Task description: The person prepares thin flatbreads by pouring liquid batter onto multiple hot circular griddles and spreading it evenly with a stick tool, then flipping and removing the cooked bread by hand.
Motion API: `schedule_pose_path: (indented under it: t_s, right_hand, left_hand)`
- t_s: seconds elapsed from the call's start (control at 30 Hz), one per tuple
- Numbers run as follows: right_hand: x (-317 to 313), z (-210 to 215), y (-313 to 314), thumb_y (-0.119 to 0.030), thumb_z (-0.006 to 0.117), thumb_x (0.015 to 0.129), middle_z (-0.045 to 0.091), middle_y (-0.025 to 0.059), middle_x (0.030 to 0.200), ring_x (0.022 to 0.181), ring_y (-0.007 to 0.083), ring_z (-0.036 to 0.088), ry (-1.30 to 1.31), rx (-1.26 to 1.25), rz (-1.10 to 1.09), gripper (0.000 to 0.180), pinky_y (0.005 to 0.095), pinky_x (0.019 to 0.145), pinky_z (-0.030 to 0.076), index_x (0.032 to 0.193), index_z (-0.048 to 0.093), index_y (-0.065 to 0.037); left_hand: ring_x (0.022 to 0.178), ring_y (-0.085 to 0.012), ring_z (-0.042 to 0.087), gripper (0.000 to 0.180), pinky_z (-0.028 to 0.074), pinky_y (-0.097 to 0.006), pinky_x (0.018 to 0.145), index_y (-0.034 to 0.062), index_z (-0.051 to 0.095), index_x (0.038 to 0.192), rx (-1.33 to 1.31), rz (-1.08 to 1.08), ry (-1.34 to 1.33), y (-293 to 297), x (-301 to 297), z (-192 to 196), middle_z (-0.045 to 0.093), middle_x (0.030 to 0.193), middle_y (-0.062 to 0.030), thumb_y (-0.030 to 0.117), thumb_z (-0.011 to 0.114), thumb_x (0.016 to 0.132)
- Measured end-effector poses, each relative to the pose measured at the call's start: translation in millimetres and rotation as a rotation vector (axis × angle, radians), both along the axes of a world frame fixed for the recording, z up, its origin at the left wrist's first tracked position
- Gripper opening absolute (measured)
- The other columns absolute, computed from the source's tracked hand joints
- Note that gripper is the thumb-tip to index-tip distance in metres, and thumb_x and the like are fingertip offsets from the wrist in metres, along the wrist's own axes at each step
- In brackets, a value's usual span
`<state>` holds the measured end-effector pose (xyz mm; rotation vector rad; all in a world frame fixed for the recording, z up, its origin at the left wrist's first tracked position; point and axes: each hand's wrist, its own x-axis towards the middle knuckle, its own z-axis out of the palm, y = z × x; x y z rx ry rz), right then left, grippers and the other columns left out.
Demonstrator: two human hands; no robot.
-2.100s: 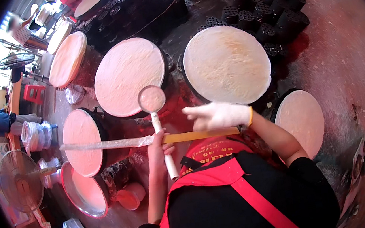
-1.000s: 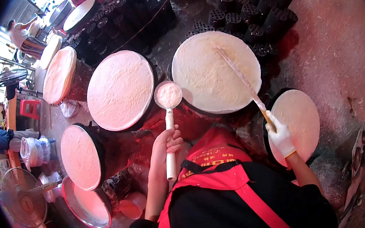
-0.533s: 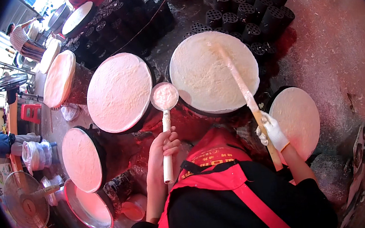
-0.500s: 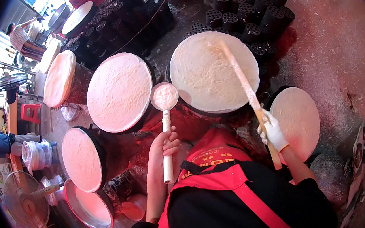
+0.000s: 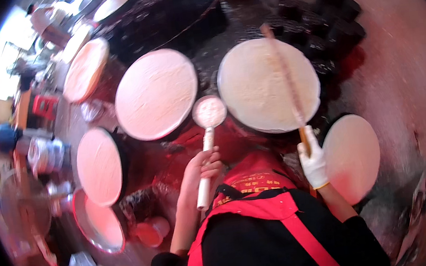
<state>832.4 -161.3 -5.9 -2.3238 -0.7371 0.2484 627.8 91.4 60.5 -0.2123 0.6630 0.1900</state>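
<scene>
My left hand point(image 5: 203, 166) is bare and closed round the white handle of a round ladle point(image 5: 209, 112). Pale, lumpy batter lies in its bowl, between two large round griddles. In a white glove, my right hand point(image 5: 313, 161) grips a long wooden stick point(image 5: 286, 77) coated with batter. The stick slants across the right-hand griddle's pale batter sheet point(image 5: 250, 89), its far end reaching the far rim; blur hides whether it touches. Another pale sheet point(image 5: 156, 95) covers the griddle on the left.
More coated round griddles stand at the lower right point(image 5: 355, 156), the left point(image 5: 99, 167) and the far left point(image 5: 86, 68). A red-rimmed basin point(image 5: 78, 222) holds batter, beside a red bucket point(image 5: 151, 232). Dark cylindrical briquettes point(image 5: 329, 20) are piled beyond. Another person point(image 5: 46, 26) is far left.
The whole view has shifted, with blur. The stick has turned more upright, its far end moving from the sheet to the far rim. My left hand still holds the ladle.
</scene>
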Motion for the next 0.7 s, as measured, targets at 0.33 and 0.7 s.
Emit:
schedule_pose_path:
  t_s: [0.33,0.7]
  right_hand:
    - [-58,42,171,-0.021,0.052,0.092,0.06,0.0209,0.076,0.071,0.0394,0.061,0.145,0.091,0.954,0.018,0.0462,0.058,0.046,0.101,0.055,-0.007]
    - [-99,4,307,-0.033,0.047,0.092,0.066,0.0175,0.095,0.093,0.0313,0.063,0.409,-0.064,1.5,0.036,0.0376,0.081,0.049,0.099,0.067,-0.004]
  left_hand:
    - [0.044,-0.0008,0.03,0.027,0.022,-0.013,0.035,0.0076,0.049,0.094,0.521,0.041,0.221,-18,-11,-40,0.039,0.068,0.0043,0.033,0.058,0.092]
    - [0.042,-0.0041,0.03,0.019,0.023,-0.018,0.035,-0.0026,0.048,0.096,0.231,0.77,0.592,-80,-129,-38,0.035,0.06,0.0028,0.009,0.06,0.087]
